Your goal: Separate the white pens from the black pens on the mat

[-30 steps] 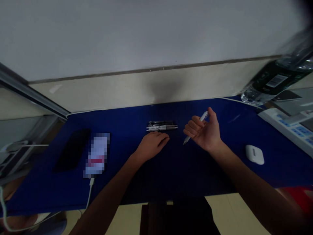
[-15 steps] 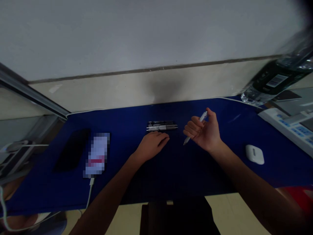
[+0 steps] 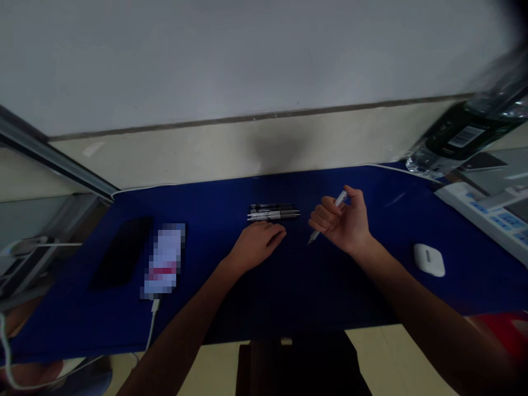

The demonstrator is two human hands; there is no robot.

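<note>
Shifted slightly left, right hand's grip (image 3: 342,220) holds 1 white pen (image 3: 340,198); left hand (image 3: 256,245) open.

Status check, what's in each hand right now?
Right hand: white pen held in curled fingers, tip down. Left hand: empty, on blue mat, just below row of pens.

A tilted white pen (image 3: 340,198); more pens (image 3: 272,214) lie parallel.
</note>
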